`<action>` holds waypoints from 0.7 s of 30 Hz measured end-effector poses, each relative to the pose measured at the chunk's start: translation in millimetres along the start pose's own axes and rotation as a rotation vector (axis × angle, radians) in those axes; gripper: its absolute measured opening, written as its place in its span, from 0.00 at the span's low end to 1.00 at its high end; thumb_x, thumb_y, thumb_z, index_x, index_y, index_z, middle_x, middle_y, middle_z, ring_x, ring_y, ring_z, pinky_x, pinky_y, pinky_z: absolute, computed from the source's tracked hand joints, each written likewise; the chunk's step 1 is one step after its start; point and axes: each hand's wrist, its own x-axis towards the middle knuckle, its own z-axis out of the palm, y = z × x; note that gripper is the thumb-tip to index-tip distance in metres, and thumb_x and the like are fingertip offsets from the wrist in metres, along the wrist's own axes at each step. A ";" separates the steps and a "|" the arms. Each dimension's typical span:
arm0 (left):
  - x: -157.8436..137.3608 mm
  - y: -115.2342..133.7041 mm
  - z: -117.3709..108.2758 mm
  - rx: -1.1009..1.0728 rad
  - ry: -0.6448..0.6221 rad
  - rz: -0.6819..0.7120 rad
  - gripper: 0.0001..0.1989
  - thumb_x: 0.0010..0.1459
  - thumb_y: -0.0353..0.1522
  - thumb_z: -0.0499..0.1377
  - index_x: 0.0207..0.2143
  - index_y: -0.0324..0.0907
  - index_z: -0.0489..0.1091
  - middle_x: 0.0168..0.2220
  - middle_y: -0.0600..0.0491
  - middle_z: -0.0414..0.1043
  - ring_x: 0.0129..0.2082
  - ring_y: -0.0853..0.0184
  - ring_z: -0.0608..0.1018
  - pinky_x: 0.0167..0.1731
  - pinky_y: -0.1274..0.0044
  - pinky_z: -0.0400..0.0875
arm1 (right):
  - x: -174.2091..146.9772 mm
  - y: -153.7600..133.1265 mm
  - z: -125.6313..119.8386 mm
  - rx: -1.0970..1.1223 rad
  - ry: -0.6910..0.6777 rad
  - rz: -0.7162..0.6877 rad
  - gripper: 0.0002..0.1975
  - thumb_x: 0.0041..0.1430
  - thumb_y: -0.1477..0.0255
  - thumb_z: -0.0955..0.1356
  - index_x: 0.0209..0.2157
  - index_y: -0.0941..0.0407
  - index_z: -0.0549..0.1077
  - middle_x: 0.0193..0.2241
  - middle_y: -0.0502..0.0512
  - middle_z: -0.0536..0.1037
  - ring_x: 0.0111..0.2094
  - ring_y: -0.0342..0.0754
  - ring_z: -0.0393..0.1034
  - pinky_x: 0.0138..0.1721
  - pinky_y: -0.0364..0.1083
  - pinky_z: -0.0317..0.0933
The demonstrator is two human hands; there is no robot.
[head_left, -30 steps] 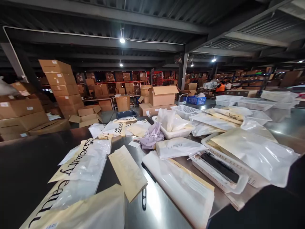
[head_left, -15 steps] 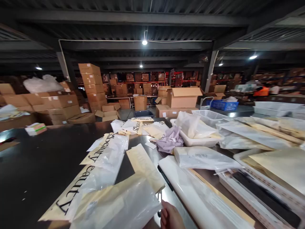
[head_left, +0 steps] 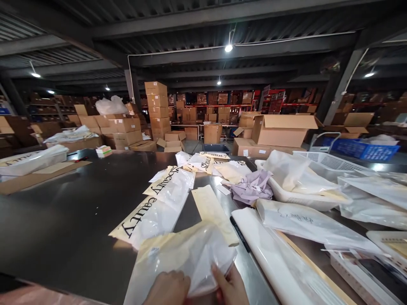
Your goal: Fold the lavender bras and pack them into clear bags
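A clear plastic bag [head_left: 187,250] with pale yellow and white contents lies at the table's near edge. My left hand [head_left: 168,289] is closed on the bag's near side, fingers curled. At the bag's right corner, my right hand [head_left: 231,284] pinches the plastic, thumb on top and fingers underneath. Beyond the bag is a flat cream packet [head_left: 213,212]. To the left, a row of plastic packets [head_left: 159,212] with large black lettering stretches away from me. A long white plastic-wrapped bundle [head_left: 273,258] lies to my right.
A crumpled lilac cloth [head_left: 252,187] sits beside a white basket [head_left: 295,199] filled with bagged goods. Another wrapped packet [head_left: 311,222] and a white tray [head_left: 352,271] are at right. Cardboard boxes [head_left: 282,131] and a blue crate [head_left: 369,148] stand beyond the dark table [head_left: 63,224].
The view has swung left. My left hand has come into view on the bag. My right hand has moved from beside a small metal object onto the bag's corner; that object no longer shows.
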 end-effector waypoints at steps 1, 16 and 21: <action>9.7 0.9 -14.4 0.024 -0.128 0.092 0.07 0.53 0.36 0.61 0.26 0.45 0.77 0.24 0.50 0.76 0.23 0.59 0.76 0.24 0.74 0.64 | 1.1 -10.6 -4.0 0.002 -0.031 -0.040 0.30 0.46 0.45 0.71 0.39 0.56 0.71 0.20 0.50 0.72 0.20 0.46 0.65 0.20 0.43 0.55; 75.3 10.4 -128.1 0.105 -0.155 -0.097 0.07 0.59 0.38 0.54 0.31 0.46 0.69 0.24 0.55 0.73 0.29 0.61 0.77 0.26 0.75 0.55 | -5.8 -52.6 -49.3 -0.756 0.467 -0.343 0.29 0.54 0.45 0.64 0.43 0.56 0.69 0.23 0.50 0.71 0.23 0.49 0.67 0.26 0.46 0.58; 73.2 18.4 -124.8 0.149 -0.069 -0.082 0.08 0.56 0.30 0.51 0.27 0.45 0.68 0.30 0.55 0.73 0.28 0.64 0.75 0.23 0.74 0.51 | -37.9 -43.4 -26.6 -0.739 0.277 -0.346 0.23 0.58 0.49 0.63 0.35 0.56 0.72 0.21 0.51 0.71 0.23 0.49 0.67 0.28 0.47 0.61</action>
